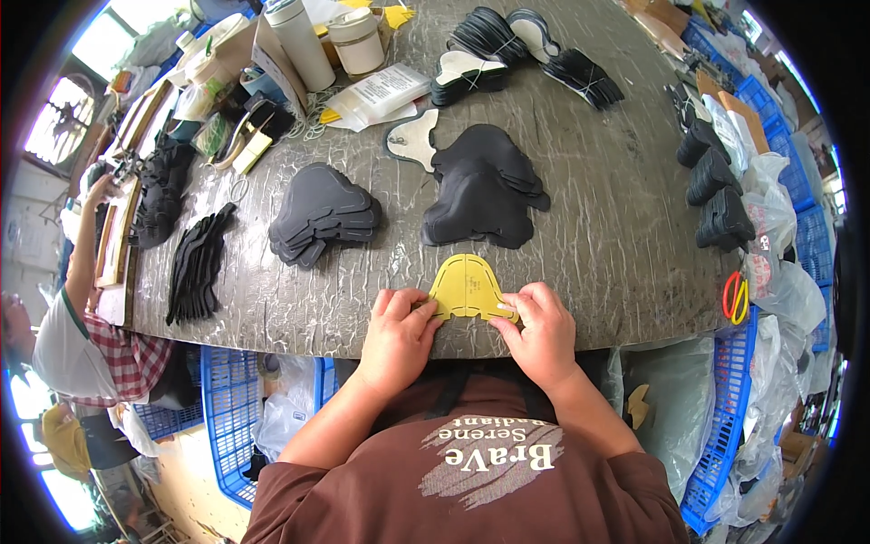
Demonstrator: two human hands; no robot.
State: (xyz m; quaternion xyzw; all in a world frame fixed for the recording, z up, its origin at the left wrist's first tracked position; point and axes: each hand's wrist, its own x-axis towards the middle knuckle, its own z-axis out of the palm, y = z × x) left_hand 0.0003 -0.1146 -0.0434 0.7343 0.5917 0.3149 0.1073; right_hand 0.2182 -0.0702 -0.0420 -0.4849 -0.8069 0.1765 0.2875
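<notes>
The yellow pattern piece [467,286] lies flat on the grey worktable [616,227], close to the edge nearest the person, and I will describe the other things from this piece. The left hand [399,335] presses on its left lower corner with the fingers bent and nearly closed, and the right hand [542,331] pinches its right lower corner between thumb and fingertips; it seems that both hands keep the piece flat and stop it from sliding, and this is probably why they sit at the two corners and not in the middle. Just beyond the yellow piece there is a stack of black cut pieces [480,186] of a similar shape, kept within easy reach, I think. Beyond and to the left of the yellow piece lies a second dark stack [322,218], and further left a fanned row of thin black strips [199,263]. Far beyond the yellow piece, near the back of the table, stand a tall white cylinder bottle [299,41] and a short cream cup with a lid [356,41], and beside them lies a flat white rectangular packet with a printed label [385,91]; its text is too small to tell. To the right of the yellow piece, past the table edge, red and yellow scissors [736,297] hang near clear plastic bags [779,290] and blue crates [725,426]. Far to the left another person in a checked sleeve [127,358] works at the same table.
</notes>
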